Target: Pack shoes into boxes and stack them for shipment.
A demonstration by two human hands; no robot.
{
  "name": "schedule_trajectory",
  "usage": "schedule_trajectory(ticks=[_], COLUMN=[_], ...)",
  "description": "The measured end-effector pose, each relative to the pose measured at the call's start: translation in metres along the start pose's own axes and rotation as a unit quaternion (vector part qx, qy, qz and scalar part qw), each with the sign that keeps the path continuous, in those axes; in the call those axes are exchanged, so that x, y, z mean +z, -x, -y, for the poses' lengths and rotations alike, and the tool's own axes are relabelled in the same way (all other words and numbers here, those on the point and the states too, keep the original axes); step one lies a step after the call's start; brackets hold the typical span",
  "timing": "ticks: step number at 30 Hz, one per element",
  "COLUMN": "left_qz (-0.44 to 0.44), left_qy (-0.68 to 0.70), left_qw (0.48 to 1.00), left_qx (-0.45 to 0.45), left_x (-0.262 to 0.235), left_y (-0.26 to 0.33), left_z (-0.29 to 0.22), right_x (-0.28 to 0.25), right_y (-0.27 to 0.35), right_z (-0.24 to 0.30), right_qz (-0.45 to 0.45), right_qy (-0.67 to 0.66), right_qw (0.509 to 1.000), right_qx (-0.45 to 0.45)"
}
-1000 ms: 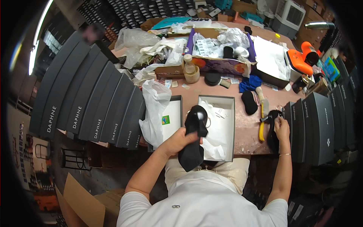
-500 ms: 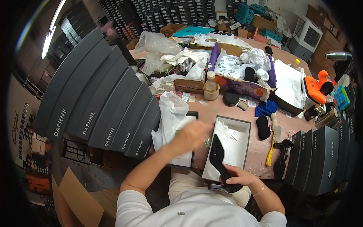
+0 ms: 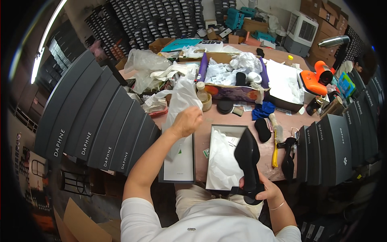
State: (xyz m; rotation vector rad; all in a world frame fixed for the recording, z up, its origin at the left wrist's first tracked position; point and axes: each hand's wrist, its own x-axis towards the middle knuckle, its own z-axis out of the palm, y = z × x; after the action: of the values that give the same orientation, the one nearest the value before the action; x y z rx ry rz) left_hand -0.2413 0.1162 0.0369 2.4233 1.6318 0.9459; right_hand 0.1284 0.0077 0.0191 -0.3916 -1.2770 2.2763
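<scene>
My left hand (image 3: 188, 122) is closed on a thin white plastic bag (image 3: 177, 105), lifted above a shoebox lid (image 3: 178, 174) that lies inside up. Its fingers pinch the bag near one edge, and part of the bag hangs down over the lid. In my right hand (image 3: 269, 190) is a black shoe (image 3: 247, 153) with an ankle strap, held at the heel end with the toe pointing away from me. The shoe hangs over the right side of an open shoebox (image 3: 209, 171). White tissue paper (image 3: 223, 159) and small white packets lie inside that box.
Grey shoeboxes are stacked at the left (image 3: 86, 125) and right (image 3: 332, 149). Another black strapped shoe (image 3: 288, 161) lies near the right stack, beside a yellow-handled brush (image 3: 275, 155). Behind stand a purple carton (image 3: 229, 92), a jar (image 3: 201, 94) and an orange heat tool (image 3: 314, 82).
My left hand, bare and blurred before, now grips the plastic bag and has raised it. The shoe in my right hand has lifted and turned away from the tissue. The view has shifted.
</scene>
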Motion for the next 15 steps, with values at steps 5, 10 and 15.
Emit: schedule_trajectory(ticks=[5, 10, 15], left_qz=[-0.009, -0.07, -0.129], left_qy=[-0.057, -0.083, -0.109], left_qw=[0.997, 0.994, 0.98], left_qx=[0.055, 0.024, -0.105], left_x=[0.004, -0.003, -0.01], left_y=[0.046, 0.12, 0.155], left_z=[-0.077, -0.094, -0.063], right_x=[0.008, 0.011, 0.009], right_y=[-0.025, -0.061, -0.066], right_z=[0.007, -0.02, -0.07], right_qz=[0.15, 0.044, 0.002], right_qy=[-0.079, -0.127, -0.22], right_qw=[0.984, 0.986, 0.973], right_qx=[-0.045, 0.099, 0.069])
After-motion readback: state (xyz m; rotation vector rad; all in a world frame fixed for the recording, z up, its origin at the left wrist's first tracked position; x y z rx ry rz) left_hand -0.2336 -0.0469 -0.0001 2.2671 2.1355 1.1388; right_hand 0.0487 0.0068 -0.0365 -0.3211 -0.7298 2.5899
